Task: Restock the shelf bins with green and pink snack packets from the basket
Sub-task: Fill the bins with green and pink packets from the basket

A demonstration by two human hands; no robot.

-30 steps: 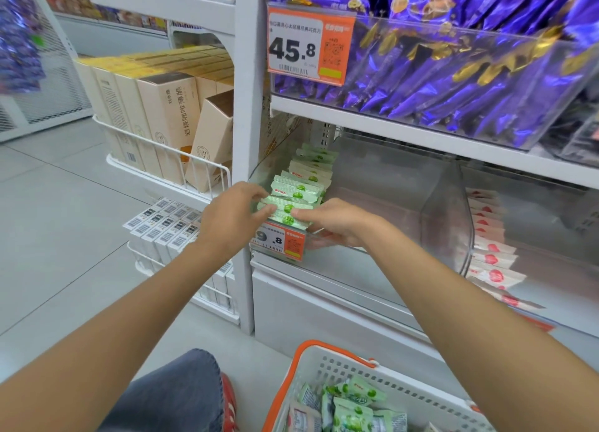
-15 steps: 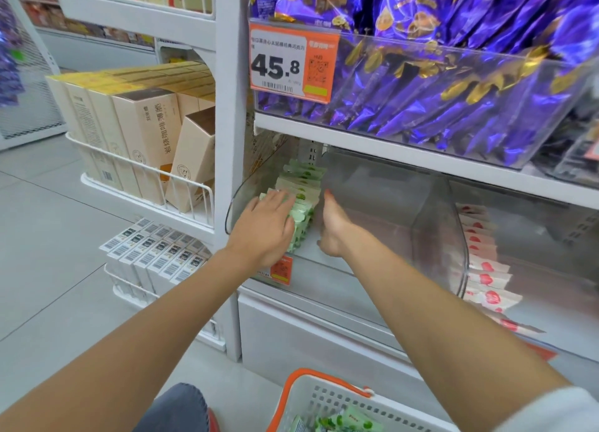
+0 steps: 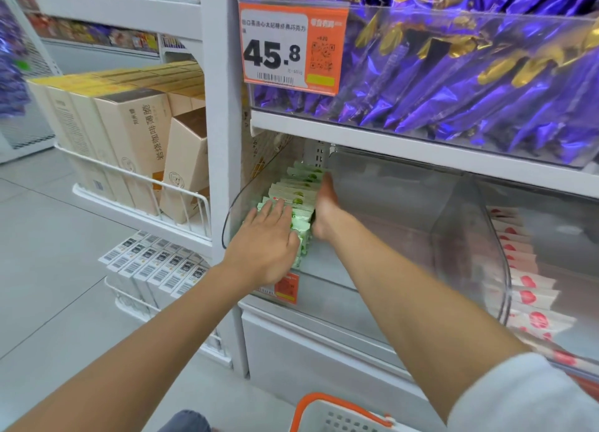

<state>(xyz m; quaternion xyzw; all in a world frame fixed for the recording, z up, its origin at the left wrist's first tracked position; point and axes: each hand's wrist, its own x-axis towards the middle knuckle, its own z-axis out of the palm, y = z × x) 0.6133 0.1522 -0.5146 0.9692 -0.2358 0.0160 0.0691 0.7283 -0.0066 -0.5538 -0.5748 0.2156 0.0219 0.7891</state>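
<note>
Green packets (image 3: 296, 196) are stacked in a row along the left side of the clear bin (image 3: 382, 234) on the lower shelf. The near end of the row is pressed by the left hand (image 3: 265, 242), fingers straight and flat. The right flank is touched by the right hand (image 3: 325, 206), fingers extended toward the far wall, nothing gripped. Pink packets (image 3: 526, 290) are lined up in the next bin right. The orange-rimmed basket (image 3: 327, 407) is seen at the near edge.

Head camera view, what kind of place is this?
Most likely a snack shop or supermarket aisle: an orange price tag reading 45.8 hangs before shelved purple packets, boxed goods fill wire racks, and a shopping basket sits below.
</note>
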